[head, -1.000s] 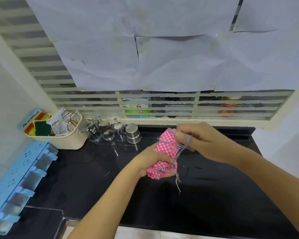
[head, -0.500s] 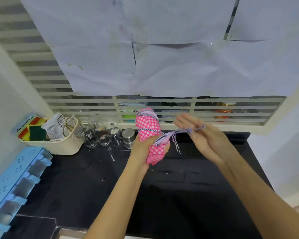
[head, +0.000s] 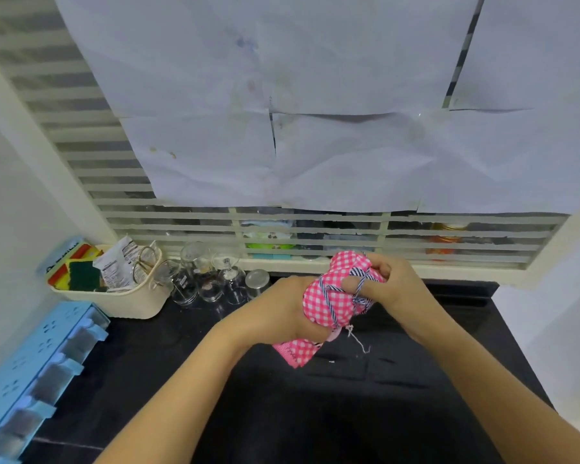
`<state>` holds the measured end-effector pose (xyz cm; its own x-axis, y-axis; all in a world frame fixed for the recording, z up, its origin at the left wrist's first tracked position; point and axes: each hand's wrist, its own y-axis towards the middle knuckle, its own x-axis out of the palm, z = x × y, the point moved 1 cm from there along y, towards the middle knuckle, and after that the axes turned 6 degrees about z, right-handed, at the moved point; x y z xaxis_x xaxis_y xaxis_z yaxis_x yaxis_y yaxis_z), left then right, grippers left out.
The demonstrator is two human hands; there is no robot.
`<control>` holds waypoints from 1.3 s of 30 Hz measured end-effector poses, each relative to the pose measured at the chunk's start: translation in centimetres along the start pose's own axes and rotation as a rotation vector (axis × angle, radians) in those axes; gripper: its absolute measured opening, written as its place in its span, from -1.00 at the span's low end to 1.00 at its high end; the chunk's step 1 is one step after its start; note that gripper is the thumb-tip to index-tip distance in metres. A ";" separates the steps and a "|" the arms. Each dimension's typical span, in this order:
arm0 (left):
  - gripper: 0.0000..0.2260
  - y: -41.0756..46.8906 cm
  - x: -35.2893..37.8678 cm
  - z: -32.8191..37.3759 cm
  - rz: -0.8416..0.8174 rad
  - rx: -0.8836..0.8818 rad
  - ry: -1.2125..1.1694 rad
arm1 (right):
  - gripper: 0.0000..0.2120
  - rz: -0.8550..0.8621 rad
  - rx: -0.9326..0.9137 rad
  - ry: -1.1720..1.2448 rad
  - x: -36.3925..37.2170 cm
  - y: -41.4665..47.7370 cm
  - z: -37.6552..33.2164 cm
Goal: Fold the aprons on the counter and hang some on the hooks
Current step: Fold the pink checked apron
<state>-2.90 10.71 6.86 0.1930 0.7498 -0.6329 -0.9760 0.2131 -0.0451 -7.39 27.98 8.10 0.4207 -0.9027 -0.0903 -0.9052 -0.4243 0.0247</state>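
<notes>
Head view: the apron [head: 315,304], rolled into a tight pink-checked bundle, is held in mid-air above the counter [head: 282,413], between the two hands and in front of the window sill. Its long axis runs steeply, from a lower end pointing down towards the counter and the person to an upper end tilted away and slightly right. The lower middle of the bundle is gripped by the left hand [head: 282,313], whose fingers are curled round it from the left. The upper end is held by the right hand [head: 392,289], fingers curled over it from the right, with one fingertip [head: 350,283] hooked under the striped tie [head: 358,272]. The tie is wound crosswise round the bundle, and a frayed end [head: 359,343] hangs loose below it. Both hands are thus on the bundle, the left lower and nearer the person, the right higher and farther. The free part of the tie lies on the right side, so the tucking or knotting is judged to fall to the right hand while the bundle is steadied by the left. Bare counter lies straight below for setting down; glasses [head: 211,279] and a basket [head: 128,303] stand well apart at the left rear. A blue rack [head: 37,370] with pegs is seen at far left, nearer the left hand; whether these are the hooks cannot be told.
</notes>
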 end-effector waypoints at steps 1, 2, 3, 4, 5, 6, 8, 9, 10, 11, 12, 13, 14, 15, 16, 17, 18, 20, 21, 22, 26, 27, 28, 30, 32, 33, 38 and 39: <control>-0.72 -0.1 -0.5 0.2 -0.025 -0.001 0.023 | -0.70 0.025 -0.013 -0.002 0.4 0.1 0.3; -0.71 -0.1 -0.9 0.4 -0.054 -0.003 0.044 | -0.72 0.040 -0.009 -0.019 0.8 0.1 0.5; -0.72 -0.1 -1.3 0.5 -0.085 -0.007 0.070 | -0.73 0.050 -0.002 -0.053 1.2 0.2 0.8; -0.75 -0.2 -1.6 0.7 -0.118 -0.014 0.099 | -0.74 0.056 0.009 -0.095 1.6 0.4 1.0; -0.80 -0.3 -1.8 0.7 -0.163 -0.023 0.159 | -0.78 0.054 0.000 -0.131 2.0 0.7 0.9; -0.84 -0.5 -1.7 0.8 -0.221 -0.021 0.266 | -0.83 0.034 -0.029 -0.162 2.3 1.0 0.4; -0.81 -0.7 -0.8 0.5 -0.354 -0.026 0.475 | -0.87 -0.071 -0.107 -0.171 3.0 1.6 -1.1; -0.81 -0.8 -0.3 0.0 -0.376 -0.047 0.508 | -0.86 -0.150 -0.135 -0.194 3.4 1.8 -2.0; -0.81 -0.9 -0.3 -0.4 -0.346 -0.079 0.494 | -0.86 -0.224 -0.169 -0.251 4.0 2.1 -3.1; -0.82 -0.9 -0.4 -0.8 -0.294 -0.105 0.452 | -0.87 -0.259 -0.205 -0.320 4.2 2.5 -3.6; -0.82 -1.1 -1.2 -1.1 -0.206 -0.123 0.406 | -0.88 -0.266 -0.238 -0.359 4.7 3.1 -4.2; -0.81 -1.3 -2.0 -1.3 -0.115 -0.134 0.356 | -0.89 -0.243 -0.249 -0.364 4.9 3.7 -4.4; -0.78 -1.8 -3.1 -1.5 -0.023 -0.140 0.306 | -0.89 -0.214 -0.246 -0.341 5.2 4.3 -4.7; -0.76 -2.2 -3.9 -1.6 0.058 -0.141 0.261 | -0.90 -0.183 -0.244 -0.312 5.2 4.9 -4.7; -0.75 -2.6 -4.8 -1.7 0.132 -0.141 0.228 | -0.91 -0.145 -0.254 -0.282 5.3 5.4 -4.7; -0.74 -3.1 -5.5 -1.9 0.192 -0.145 0.208 | -0.93 -0.096 -0.274 -0.248 5.4 6.0 -4.7; -0.73 -3.6 -6.1 -2.2 0.245 -0.149 0.191 | -0.95 -0.034 -0.301 -0.201 5.5 6.3 -4.7; -0.71 -4.6 -7.3 -2.8 0.343 -0.163 0.162 | -0.95 0.085 -0.332 -0.104 6.1 7.0 -4.6; -0.74 -5.0 -7.8 -3.0 0.390 -0.167 0.137 | -0.93 0.106 -0.320 -0.067 6.4 7.2 -4.4; -0.79 -5.5 -8.4 -3.3 0.440 -0.167 0.112 | -0.90 0.090 -0.292 -0.037 7.1 7.4 -4.2; -0.64 -6.7 -10.1 -3.7 0.548 -0.177 -0.007 | -0.49 -0.146 -0.125 0.017 9.9 6.9 -3.1; -0.58 -7.0 -10.3 -3.8 0.558 -0.176 -0.051 | -0.43 -0.158 -0.153 -0.002 10.6 6.5 -3.0; -0.52 -7.4 -10.7 -3.8 0.572 -0.179 -0.085 | -0.45 -0.112 -0.237 -0.038 11.4 6.0 -2.9; -0.45 -7.8 -10.9 -4.1 0.599 -0.186 -0.120 | -0.62 0.058 -0.486 -0.149 12.4 5.0 -3.1; -0.45 -8.2 -11.1 -4.8 0.617 -0.199 -0.115 | -0.78 0.101 -0.696 -0.253 13.6 4.6 -3.7; -0.47 -8.5 -11.3 -5.0 0.629 -0.215 -0.099 | -0.80 0.087 -0.724 -0.276 14.3 4.7 -4.0; -0.55 -10.1 -13.4 -5.6 0.760 -0.293 0.073 | -0.71 -0.026 -0.654 -0.380 18.6 5.0 -4.8; -0.53 -10.5 -13.9 -5.5 0.774 -0.296 0.097 | -0.77 -0.029 -0.656 -0.377 19.2 5.0 -5.2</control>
<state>4.10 -5.40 11.88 -0.5395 0.5565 -0.6318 -0.8181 -0.5240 0.2371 -3.55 8.12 11.62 0.2882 -0.8549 -0.4314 -0.6223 -0.5096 0.5941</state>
